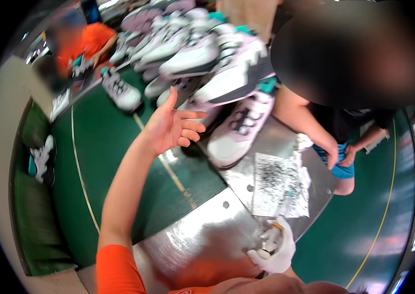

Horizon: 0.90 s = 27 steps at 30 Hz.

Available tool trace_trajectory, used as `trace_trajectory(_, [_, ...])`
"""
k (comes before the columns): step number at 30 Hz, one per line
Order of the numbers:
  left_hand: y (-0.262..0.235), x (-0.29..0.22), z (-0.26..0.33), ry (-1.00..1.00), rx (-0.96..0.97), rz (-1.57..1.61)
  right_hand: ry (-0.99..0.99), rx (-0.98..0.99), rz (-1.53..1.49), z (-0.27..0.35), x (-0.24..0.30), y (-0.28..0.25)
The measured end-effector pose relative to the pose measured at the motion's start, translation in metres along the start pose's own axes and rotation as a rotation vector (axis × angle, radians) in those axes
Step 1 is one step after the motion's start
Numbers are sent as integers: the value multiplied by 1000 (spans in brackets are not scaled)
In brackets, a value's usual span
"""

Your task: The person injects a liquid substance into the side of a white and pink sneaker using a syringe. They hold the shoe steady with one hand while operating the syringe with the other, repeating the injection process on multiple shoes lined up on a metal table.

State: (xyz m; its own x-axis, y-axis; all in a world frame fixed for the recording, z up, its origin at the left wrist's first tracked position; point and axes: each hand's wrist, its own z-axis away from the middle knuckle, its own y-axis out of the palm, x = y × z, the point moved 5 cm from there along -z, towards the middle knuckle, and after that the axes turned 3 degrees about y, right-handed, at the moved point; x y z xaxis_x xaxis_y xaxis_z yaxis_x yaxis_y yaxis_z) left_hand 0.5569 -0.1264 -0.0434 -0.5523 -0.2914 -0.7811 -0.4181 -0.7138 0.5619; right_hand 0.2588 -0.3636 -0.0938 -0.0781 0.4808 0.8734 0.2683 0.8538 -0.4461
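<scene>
While the bare left hand point(175, 125) hangs open beside the pink-and-white sneaker point(239, 128), the white-gloved right hand point(275, 247) clamps a small tube point(269, 240) at the steel table's point(202, 235) near edge.

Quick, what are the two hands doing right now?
Left hand: open, bare, holding nothing, by the pale sneaker.
Right hand: white glove, closed on a small tool.

White-and-pink sneaker point(239, 128) — lying tilted on the metal table point(202, 235).
</scene>
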Motion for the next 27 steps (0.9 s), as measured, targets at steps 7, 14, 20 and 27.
trace_trajectory(7, [70,-2,-32,162,120,647,25,80,-186,-5,-9,12])
trace_trajectory(14, [108,76,142,528,-375,213,126,146,-413,-5,-22,12])
trace_trajectory(20, [146,235,313,551,-707,405,119,127,-344,-15,-21,17])
trace_trajectory(27, [181,320,286,290,-594,607,106,156,-337,-19,-25,17])
